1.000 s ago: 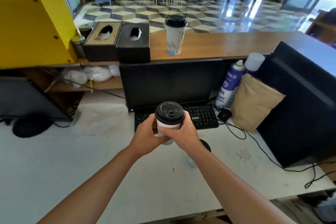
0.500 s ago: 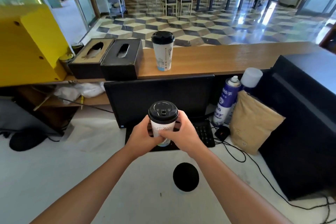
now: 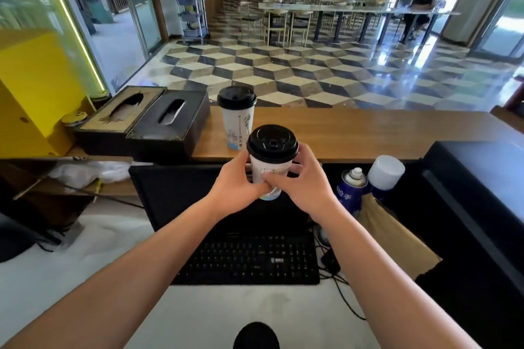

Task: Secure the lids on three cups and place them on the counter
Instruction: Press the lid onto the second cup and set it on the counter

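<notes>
A white paper cup with a black lid (image 3: 271, 156) is held upright in the air in front of the monitor. My left hand (image 3: 236, 181) grips its left side and my right hand (image 3: 304, 181) wraps its right side and base. A second lidded white cup (image 3: 237, 116) stands on the wooden counter (image 3: 354, 130), just behind and left of the held one. A loose black lid (image 3: 256, 336) lies on the white desk at the bottom edge.
Two tissue boxes (image 3: 147, 119) sit on the counter left of the standing cup. A monitor (image 3: 175, 193) and keyboard (image 3: 249, 258) are below my hands. A blue spray can (image 3: 350, 190), brown paper bag (image 3: 394, 238) and black machine (image 3: 476, 207) stand to the right.
Both hands have lifted the lidded cup up and forward from the desk toward the wooden counter. The view has tilted up, showing more of the room.
</notes>
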